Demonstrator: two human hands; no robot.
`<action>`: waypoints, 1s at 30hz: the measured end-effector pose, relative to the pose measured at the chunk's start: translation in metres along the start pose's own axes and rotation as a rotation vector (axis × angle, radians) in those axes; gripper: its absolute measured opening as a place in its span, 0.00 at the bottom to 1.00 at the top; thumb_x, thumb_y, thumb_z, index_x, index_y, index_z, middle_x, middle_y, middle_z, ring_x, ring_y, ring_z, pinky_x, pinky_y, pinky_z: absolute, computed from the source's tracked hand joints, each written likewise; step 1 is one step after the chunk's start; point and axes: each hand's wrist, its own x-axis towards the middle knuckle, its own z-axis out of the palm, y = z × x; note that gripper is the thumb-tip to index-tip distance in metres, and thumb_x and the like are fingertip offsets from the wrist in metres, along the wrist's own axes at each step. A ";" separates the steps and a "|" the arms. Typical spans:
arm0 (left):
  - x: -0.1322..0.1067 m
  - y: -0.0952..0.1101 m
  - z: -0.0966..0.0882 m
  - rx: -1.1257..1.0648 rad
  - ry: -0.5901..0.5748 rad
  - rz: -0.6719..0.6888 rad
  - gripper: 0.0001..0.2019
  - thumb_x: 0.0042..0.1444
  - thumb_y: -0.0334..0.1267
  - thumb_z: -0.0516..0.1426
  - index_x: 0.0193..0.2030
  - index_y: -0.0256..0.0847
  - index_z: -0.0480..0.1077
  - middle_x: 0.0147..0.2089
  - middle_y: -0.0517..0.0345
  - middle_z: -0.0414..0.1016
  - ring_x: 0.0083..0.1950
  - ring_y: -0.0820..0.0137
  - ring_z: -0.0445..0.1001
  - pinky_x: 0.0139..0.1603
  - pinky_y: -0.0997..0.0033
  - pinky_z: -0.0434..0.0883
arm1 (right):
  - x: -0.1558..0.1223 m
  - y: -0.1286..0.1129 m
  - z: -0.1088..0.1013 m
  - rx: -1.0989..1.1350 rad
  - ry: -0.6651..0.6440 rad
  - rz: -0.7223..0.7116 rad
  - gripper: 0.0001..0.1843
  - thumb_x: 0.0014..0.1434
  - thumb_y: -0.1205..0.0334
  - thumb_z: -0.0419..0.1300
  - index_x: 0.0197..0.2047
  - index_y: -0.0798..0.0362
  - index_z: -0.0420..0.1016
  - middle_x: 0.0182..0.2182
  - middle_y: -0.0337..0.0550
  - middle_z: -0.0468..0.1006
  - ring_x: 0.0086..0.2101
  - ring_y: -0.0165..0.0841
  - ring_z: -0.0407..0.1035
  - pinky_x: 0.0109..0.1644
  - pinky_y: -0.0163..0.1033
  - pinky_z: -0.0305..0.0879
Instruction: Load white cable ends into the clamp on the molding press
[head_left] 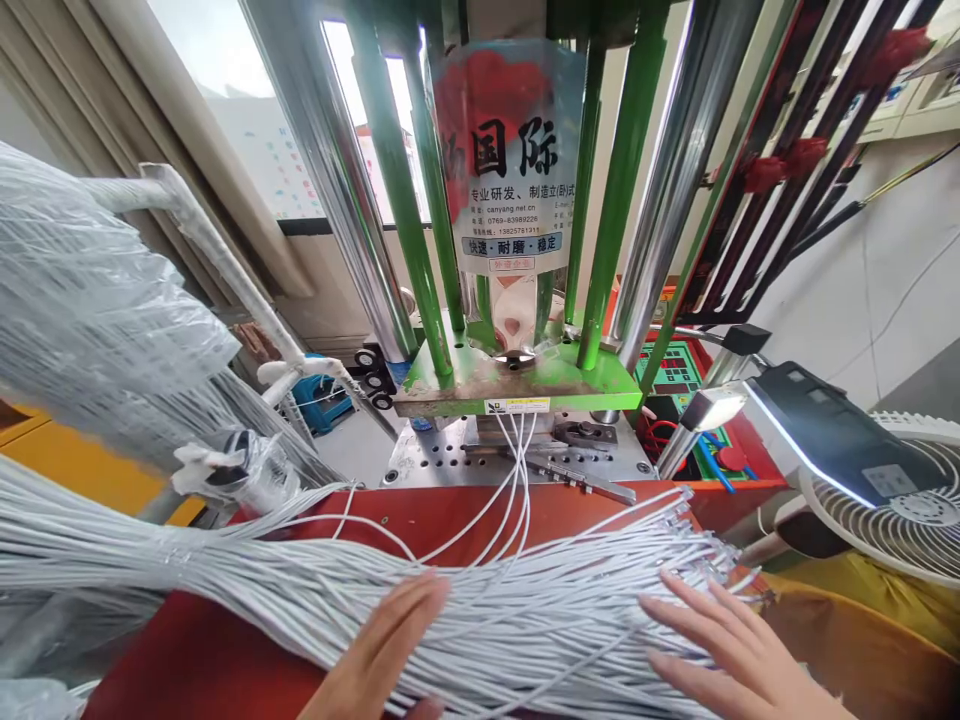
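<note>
Left hand (375, 645) and right hand (720, 640) lie open, palms down w/ fingers spread on a thick bundle of white cables (480, 625), neither gripping anything. Bundle sits across a red bench top (187, 670), its ends fanned out at right, a few strands running up to the steel plate (442, 460) under a green molding press (517, 390). Plastic-wrapped cables (97, 300) hang at left, desk fan (892, 510) at right, window behind press.
</note>
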 end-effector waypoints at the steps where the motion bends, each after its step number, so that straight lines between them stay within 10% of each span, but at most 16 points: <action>1: 0.026 0.015 0.003 -0.080 -0.098 0.064 0.29 0.62 0.38 0.49 0.69 0.57 0.46 0.67 0.63 0.61 0.65 0.67 0.62 0.63 0.69 0.64 | 0.026 -0.014 -0.001 0.053 -0.007 -0.117 0.24 0.67 0.60 0.49 0.64 0.32 0.57 0.55 0.37 0.73 0.56 0.43 0.65 0.62 0.55 0.55; 6: 0.119 0.063 0.028 -0.283 -0.328 0.052 0.26 0.60 0.30 0.45 0.66 0.41 0.55 0.64 0.52 0.63 0.64 0.67 0.62 0.65 0.66 0.62 | 0.095 -0.057 0.016 0.152 -0.028 -0.237 0.23 0.66 0.61 0.54 0.63 0.43 0.59 0.52 0.40 0.76 0.50 0.39 0.70 0.63 0.51 0.58; 11: 0.105 0.042 0.030 -0.007 -0.344 -0.187 0.20 0.55 0.45 0.55 0.53 0.41 0.69 0.51 0.47 0.71 0.54 0.55 0.69 0.56 0.53 0.66 | 0.032 0.020 -0.017 -0.125 -0.156 0.089 0.40 0.48 0.62 0.62 0.64 0.42 0.58 0.63 0.53 0.60 0.57 0.59 0.60 0.55 0.69 0.54; 14: 0.102 0.030 0.023 0.013 -0.411 -0.202 0.15 0.55 0.47 0.56 0.46 0.43 0.71 0.44 0.52 0.74 0.45 0.59 0.74 0.46 0.59 0.69 | 0.021 0.054 -0.050 -0.158 -0.215 0.178 0.42 0.42 0.63 0.65 0.62 0.41 0.62 0.58 0.54 0.69 0.50 0.59 0.67 0.48 0.67 0.59; 22: 0.149 0.022 -0.005 -0.209 -0.368 -0.019 0.15 0.64 0.41 0.46 0.34 0.42 0.71 0.36 0.60 0.74 0.38 0.71 0.72 0.39 0.73 0.64 | 0.145 0.007 -0.020 0.133 -0.112 0.192 0.40 0.53 0.59 0.61 0.67 0.52 0.51 0.55 0.53 0.72 0.51 0.47 0.67 0.59 0.58 0.52; 26: 0.147 0.017 0.007 -0.423 -0.354 -0.116 0.14 0.61 0.37 0.47 0.44 0.44 0.73 0.43 0.59 0.77 0.44 0.70 0.72 0.47 0.72 0.64 | 0.130 0.038 -0.017 -0.073 -0.157 0.331 0.19 0.58 0.69 0.55 0.51 0.48 0.72 0.30 0.43 0.80 0.32 0.38 0.73 0.39 0.43 0.64; 30: 0.147 0.008 0.024 -0.586 -0.348 -0.303 0.12 0.54 0.45 0.56 0.33 0.39 0.75 0.34 0.59 0.76 0.36 0.70 0.70 0.39 0.73 0.64 | 0.094 0.052 -0.041 -0.118 -0.177 0.348 0.19 0.51 0.68 0.61 0.47 0.46 0.76 0.37 0.46 0.80 0.38 0.46 0.72 0.44 0.52 0.66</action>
